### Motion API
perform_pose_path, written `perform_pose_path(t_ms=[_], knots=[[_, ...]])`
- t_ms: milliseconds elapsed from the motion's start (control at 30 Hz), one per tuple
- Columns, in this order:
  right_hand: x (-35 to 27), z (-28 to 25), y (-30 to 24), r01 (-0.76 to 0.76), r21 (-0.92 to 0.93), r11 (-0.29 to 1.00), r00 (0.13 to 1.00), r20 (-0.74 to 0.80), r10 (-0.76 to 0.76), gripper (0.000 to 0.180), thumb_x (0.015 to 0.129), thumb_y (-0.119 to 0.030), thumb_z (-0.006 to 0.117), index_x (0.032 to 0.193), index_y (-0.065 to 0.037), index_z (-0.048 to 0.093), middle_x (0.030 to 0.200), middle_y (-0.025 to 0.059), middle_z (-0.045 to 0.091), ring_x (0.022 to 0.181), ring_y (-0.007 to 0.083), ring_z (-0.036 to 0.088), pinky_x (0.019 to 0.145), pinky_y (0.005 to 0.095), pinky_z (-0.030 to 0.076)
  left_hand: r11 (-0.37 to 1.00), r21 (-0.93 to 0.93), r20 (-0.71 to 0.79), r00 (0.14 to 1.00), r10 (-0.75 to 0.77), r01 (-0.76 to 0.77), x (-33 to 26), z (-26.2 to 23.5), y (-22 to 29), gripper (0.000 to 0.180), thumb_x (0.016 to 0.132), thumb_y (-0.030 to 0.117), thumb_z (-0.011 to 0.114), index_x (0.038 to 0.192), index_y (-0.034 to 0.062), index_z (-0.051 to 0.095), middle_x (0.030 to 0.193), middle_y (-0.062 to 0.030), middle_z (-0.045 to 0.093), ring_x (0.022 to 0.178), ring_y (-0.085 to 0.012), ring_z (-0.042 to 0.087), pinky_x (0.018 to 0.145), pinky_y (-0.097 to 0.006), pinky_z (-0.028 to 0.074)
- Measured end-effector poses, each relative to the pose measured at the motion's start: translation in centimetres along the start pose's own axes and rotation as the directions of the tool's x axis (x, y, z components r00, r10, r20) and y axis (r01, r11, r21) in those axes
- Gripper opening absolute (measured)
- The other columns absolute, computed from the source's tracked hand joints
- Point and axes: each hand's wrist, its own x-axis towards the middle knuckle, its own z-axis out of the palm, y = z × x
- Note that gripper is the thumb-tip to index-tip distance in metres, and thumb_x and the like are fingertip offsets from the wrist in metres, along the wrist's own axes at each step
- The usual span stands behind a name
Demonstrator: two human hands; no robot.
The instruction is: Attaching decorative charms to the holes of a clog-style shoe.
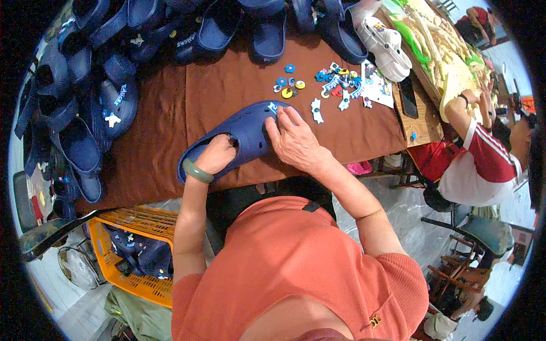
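Left hand (219,153) inside blue clog (242,136); right hand (293,139) atop

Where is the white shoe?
In the head view, the white clog lies at the table's far right, just beyond the heap of colourful shoe charms and beside a black phone.

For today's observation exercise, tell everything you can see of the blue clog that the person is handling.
The blue clog is dark navy, looks like moulded foam or rubber, with holes on its upper. It lies on the brown cloth, heel toward the left. The left hand reaches inside its opening; the right hand presses on its toe end, where a small pale charm shows.
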Motion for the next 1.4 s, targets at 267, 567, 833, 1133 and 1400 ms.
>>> perform_pose_path(t_ms=[267,567,833,1133,1400], knots=[[-3.6,0.8,0.6,-0.237,0.485,0.842,0.901,-0.215,0.377,0.034,0.080,-0.011,0.066,0.111,-0.003,0.056,0.118,0.0133,0.059,0.103,0.0282,0.053,0.098,0.0446,0.035,0.989,0.122,-0.018,0.997,-0.076,0.077,-0.3,-0.5,1.4,0.025,0.072,0.010,0.049,0.079,-0.0134,0.057,0.078,-0.0364,0.052,0.072,-0.0463,0.059,0.070,-0.047,0.047],[-7.5,4.8,5.4,-0.660,0.197,0.725,0.725,-0.087,0.683,0.037,0.084,-0.027,0.069,0.114,-0.010,0.059,0.108,0.0129,0.053,0.100,0.0315,0.049,0.087,0.0461,0.036,0.994,0.106,0.023,1.000,0.010,-0.013,0.6,-0.1,-1.2,0.025,0.076,0.011,0.051,0.087,-0.0097,0.059,0.083,-0.0329,0.053,0.078,-0.0443,0.059,0.073,-0.045,0.047],[-7.9,5.5,6.0,-0.482,0.519,0.706,0.792,-0.087,0.604,0.025,0.080,-0.009,0.069,0.104,-0.005,0.061,0.102,0.0118,0.062,0.097,0.0318,0.057,0.086,0.0430,0.041,0.975,0.221,0.051,0.999,-0.020,0.008,-1.5,-0.1,2.5,0.032,0.077,0.017,0.055,0.098,-0.0066,0.062,0.095,-0.0315,0.060,0.094,-0.0439,0.061,0.083,-0.044,0.049],[-3.1,-1.2,3.5,-0.280,0.785,0.553,0.723,-0.207,0.660,0.017,0.080,0.004,0.068,0.097,-0.001,0.069,0.095,0.0075,0.064,0.093,0.0185,0.059,0.083,0.0290,0.047,0.925,0.378,0.110,0.994,-0.016,-0.027,-2.7,-0.4,6.0,0.030,0.076,0.023,0.061,0.093,-0.0019,0.062,0.088,-0.0274,0.063,0.088,-0.0442,0.061,0.075,-0.048,0.050],[3.2,-0.1,2.4,0.046,0.579,0.814,0.907,-0.366,0.209,0.022,0.072,-0.006,0.073,0.093,-0.011,0.070,0.093,0.0027,0.063,0.089,0.0250,0.056,0.084,0.0404,0.041,0.960,0.260,0.035,0.994,0.103,-0.108,-2.2,-0.4,6.5,0.026,0.075,0.021,0.061,0.087,-0.0021,0.063,0.085,-0.0269,0.063,0.082,-0.0441,0.062,0.072,-0.048,0.050]])
